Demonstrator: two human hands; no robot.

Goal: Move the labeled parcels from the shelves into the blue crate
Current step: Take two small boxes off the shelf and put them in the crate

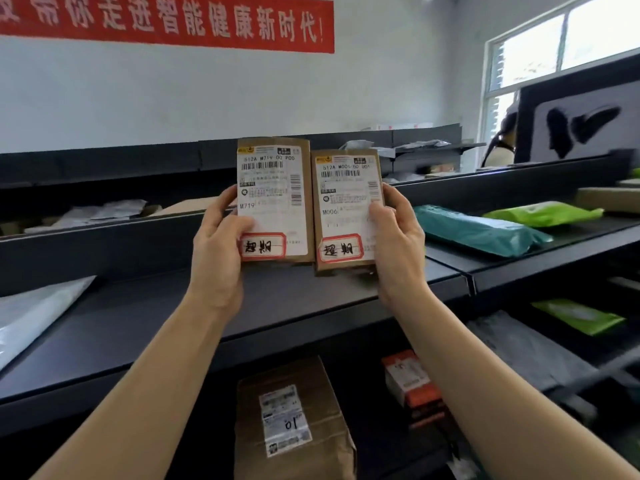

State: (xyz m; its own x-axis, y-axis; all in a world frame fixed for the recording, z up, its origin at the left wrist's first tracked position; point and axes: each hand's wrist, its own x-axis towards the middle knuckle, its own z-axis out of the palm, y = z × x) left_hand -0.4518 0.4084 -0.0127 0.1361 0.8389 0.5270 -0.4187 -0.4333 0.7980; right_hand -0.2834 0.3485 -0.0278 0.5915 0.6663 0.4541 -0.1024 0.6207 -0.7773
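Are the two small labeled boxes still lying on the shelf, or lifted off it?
Lifted off: left hand holds the M719 box, right hand the M006 box, upright.

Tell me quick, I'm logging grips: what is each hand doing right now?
Left hand: closed on the brown cardboard parcel labeled M719.
Right hand: closed on the brown cardboard parcel labeled M006.

Red banner (166,22) on white wall (207,98), bright window (561,43) at right.

Two brown labeled parcels (275,202) (346,211) — upright, side by side, touching.
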